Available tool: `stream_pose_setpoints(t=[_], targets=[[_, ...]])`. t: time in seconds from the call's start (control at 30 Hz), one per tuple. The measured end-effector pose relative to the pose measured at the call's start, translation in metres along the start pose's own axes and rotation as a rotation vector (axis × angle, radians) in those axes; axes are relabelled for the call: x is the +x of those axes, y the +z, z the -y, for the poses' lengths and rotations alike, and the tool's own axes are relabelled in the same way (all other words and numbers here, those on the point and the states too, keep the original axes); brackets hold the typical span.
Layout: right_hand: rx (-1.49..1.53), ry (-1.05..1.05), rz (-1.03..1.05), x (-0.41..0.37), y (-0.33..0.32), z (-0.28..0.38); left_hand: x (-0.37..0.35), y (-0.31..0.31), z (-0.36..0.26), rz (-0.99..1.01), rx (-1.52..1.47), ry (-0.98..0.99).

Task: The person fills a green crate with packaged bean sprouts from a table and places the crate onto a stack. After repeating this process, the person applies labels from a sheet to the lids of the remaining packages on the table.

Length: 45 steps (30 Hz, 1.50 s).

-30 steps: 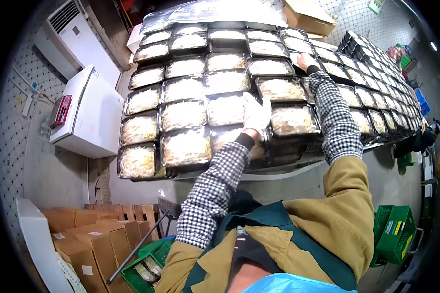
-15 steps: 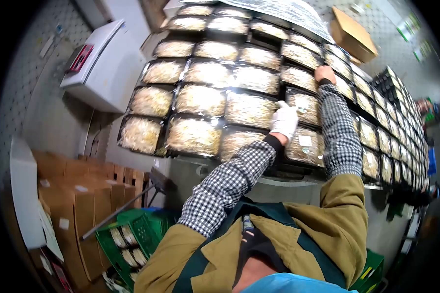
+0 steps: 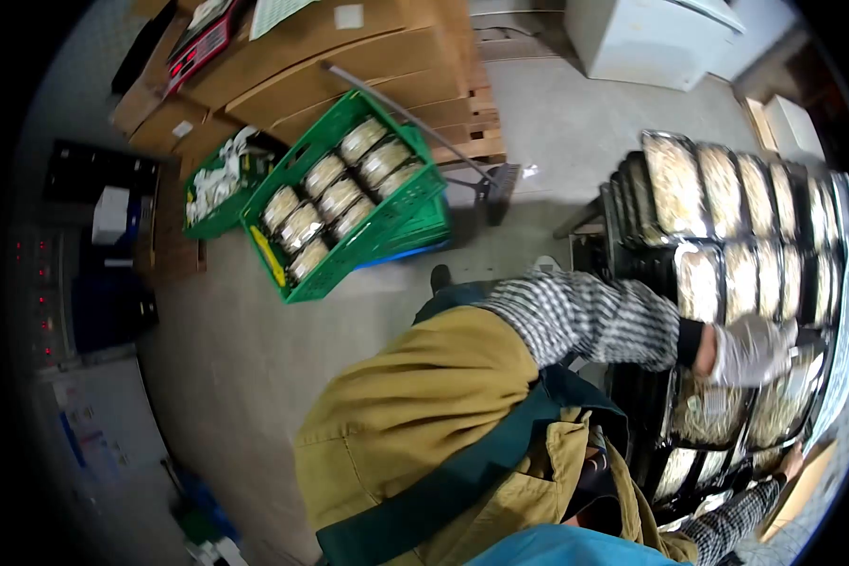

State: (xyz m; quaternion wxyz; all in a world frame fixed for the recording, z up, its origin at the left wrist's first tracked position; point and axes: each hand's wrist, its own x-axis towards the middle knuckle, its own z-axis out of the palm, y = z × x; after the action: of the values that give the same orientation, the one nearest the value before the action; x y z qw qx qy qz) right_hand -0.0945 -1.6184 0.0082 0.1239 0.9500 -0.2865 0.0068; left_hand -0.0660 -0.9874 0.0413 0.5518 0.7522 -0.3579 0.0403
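**Tray of pale shreds under the gloved left hand, at the near edge of the stack**

The tray (image 3: 706,422) sits at the near end of a packed block of sealed trays (image 3: 674,184), to the right of the person's body. Its film top faces up and its long side lies across the line of the forearm. The left hand (image 3: 750,349), in a white glove, rests on the block just above that tray, with the fingers bent over the film. Blur hides whether they grip anything. The right hand (image 3: 790,460) is bare and only partly shows at the lower far side of the same tray, so its hold cannot be told either. The left hand is the nearer and the plainer of the two.

Neighbouring trays press in on every side. Well apart on the floor (image 3: 245,358), behind the person, a green crate (image 3: 297,283) holds similar packs beside cardboard boxes (image 3: 349,47). A long handle (image 3: 406,118) leans over the crate.
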Motion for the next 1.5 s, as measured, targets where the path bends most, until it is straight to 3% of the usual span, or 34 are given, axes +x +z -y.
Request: stream_pose_setpoints(t=[0.07,0.1,0.13,0.2,0.27,0.3,0.37,0.4,0.43,0.47,0.5,0.53,0.57,0.6,0.67,0.77,0.87,0.9,0.93,1.0,1.07,1.1,1.17,1.2,1.23,1.3,1.33,1.37,1.4,1.43,1.47,1.5], targets=[[-0.119,-0.105,-0.21,0.011,-0.036,0.037,-0.046,-0.096,0.015,-0.066,-0.251,-0.231],[-0.053,-0.292,-0.393,0.018,-0.045,0.05,-0.082,-0.157,0.001,-0.147,-0.456,-0.455],[-0.318,-0.318,-0.441,-0.004,-0.086,0.095,-0.111,-0.197,0.022,-0.058,-0.247,-0.543],[-0.14,-0.312,-0.429,-0.067,-0.152,0.203,-0.193,-0.247,0.059,-0.588,0.327,-0.33],[-0.013,-0.368,-0.468,-0.129,-0.203,0.301,-0.281,-0.303,0.097,-0.973,0.803,-0.338],[0.051,-0.392,-0.481,-0.17,-0.225,0.357,-0.331,-0.33,0.116,-1.1,0.573,-0.639],[0.206,-0.407,-0.368,-0.257,-0.256,0.481,-0.429,-0.378,0.156,-1.29,0.535,-0.816],[0.217,-0.759,-0.481,-0.263,-0.248,0.523,-0.476,-0.398,0.177,-1.393,0.476,-0.922],[0.421,-0.896,-0.45,-0.321,-0.256,0.592,-0.52,-0.409,0.194,-1.392,0.558,-1.023],[0.406,-0.79,-0.164,-0.339,-0.249,0.641,-0.563,-0.421,0.211,-1.387,0.63,-1.136],[0.487,-0.778,-0.061,-0.389,-0.25,0.706,-0.601,-0.431,0.231,-1.417,0.693,-1.169],[0.67,-1.04,-0.052,-0.384,-0.208,0.753,-0.636,-0.439,0.251,-1.443,0.758,-1.201],[0.698,-1.02,0.071,-0.428,-0.203,0.81,-0.666,-0.442,0.272,-1.478,0.758,-1.228],[0.596,-1.11,0.131,-0.455,-0.193,0.861,-0.689,-0.448,0.287,-1.513,0.762,-1.255],[0.677,-1.247,0.294,-0.51,-0.162,0.95,-0.721,-0.448,0.308,-1.582,0.648,-1.39],[0.788,-1.538,0.332,-0.584,-0.122,1.059,-0.766,-0.446,0.339,-1.709,0.657,-1.617],[0.735,-1.692,0.342,-0.609,-0.06,1.15,-0.772,-0.457,0.322,-1.648,0.502,-1.647],[0.739,-1.616,0.334,-0.61,-0.049,1.165,-0.782,-0.461,0.319,-1.46,0.518,-1.794],[0.746,-1.538,0.32,-0.611,-0.043,1.174,-0.771,-0.471,0.295,-1.447,0.261,-1.727],[0.769,-1.525,0.274,-0.606,-0.037,1.174,-0.765,-0.457,0.293,-1.242,0.736,-1.704],[0.78,-1.597,0.213,-0.586,-0.018,1.16,-0.694,-0.459,0.233,-0.678,0.938,-1.895],[0.746,-1.737,0.118,-0.574,-0.044,1.105,-0.74,-0.436,0.268,-0.618,0.694,-1.801],[0.455,-1.737,0.131,-0.556,-0.065,1.04,-0.741,-0.422,0.28,-0.594,0.745,-1.8],[0.673,-1.858,0.278,-0.53,-0.05,1.002,-0.739,-0.415,0.287,-0.583,0.771,-1.799],[0.763,-1.73,0.237,-0.523,-0.08,0.955,-0.793,-0.396,0.346,-0.769,1.246,-1.235],[0.847,-1.497,0.215,-0.498,-0.141,0.864,-0.681,-0.425,0.318,-0.393,1.34,-1.268],[0.848,-1.391,0.249,-0.48,-0.159,0.821,-0.591,-0.426,0.281,-0.838,0.872,-1.057],[0.93,-1.319,0.087,-0.47,-0.168,0.775,-0.554,-0.422,0.291,-0.692,0.828,-0.933],[0.917,-1.217,0.052,-0.445,-0.175,0.727,-0.511,-0.419,0.297,-0.552,0.795,-0.821],[0.927,-1.09,-0.002,-0.422,-0.183,0.682,-0.428,-0.411,0.252,-0.781,0.474,-0.783],[0.753,-0.927,-0.093,-0.398,-0.188,0.635,-0.376,-0.399,0.251,-0.695,0.594,-0.625],[0.768,-0.833,-0.232,-0.357,-0.166,0.579,-0.328,-0.387,0.26,-0.597,0.705,-0.413]])
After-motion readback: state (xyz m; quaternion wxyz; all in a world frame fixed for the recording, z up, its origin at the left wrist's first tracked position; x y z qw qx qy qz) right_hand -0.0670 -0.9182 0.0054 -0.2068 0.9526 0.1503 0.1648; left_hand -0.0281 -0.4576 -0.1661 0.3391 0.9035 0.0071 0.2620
